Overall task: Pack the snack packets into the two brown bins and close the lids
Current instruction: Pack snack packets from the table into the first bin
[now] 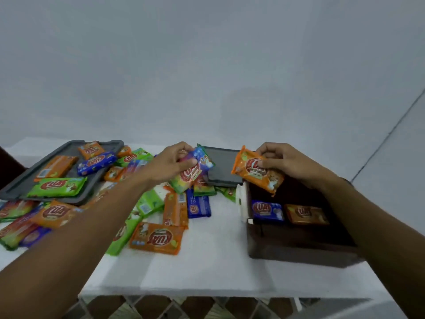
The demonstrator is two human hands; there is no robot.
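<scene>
The white worktop (207,268) spreads beneath both outstretched arms. Below the right hand (284,163) sits an open brown bin (296,247), dark inside, with a white latch piece on the wall nearest the left hand. To the far left of the left hand (171,165) a grey lid (25,184) lies flat, carrying several packets; a second dark lid (222,166) lies between the two hands, just beyond them.

A loose heap of snack packets (151,203) — orange, green and blue — lies under and around the left forearm, spilling from the grey lid toward the bin. One orange packet in the heap (157,238) lies nearest the person, below the left wrist.

Inside the bin, under the right hand, two packets lie flat side by side: a blue packet (268,210) on the side toward the left hand, and an orange one (307,214) beside it.

The right hand pinches an orange packet (257,173) by its upper edge between thumb and fingertips — it hangs tilted above the far corner of the bin. The left hand, fingers curled, grips a small bunch of packets (192,174), blue and green wrappers showing, raised above the heap.
</scene>
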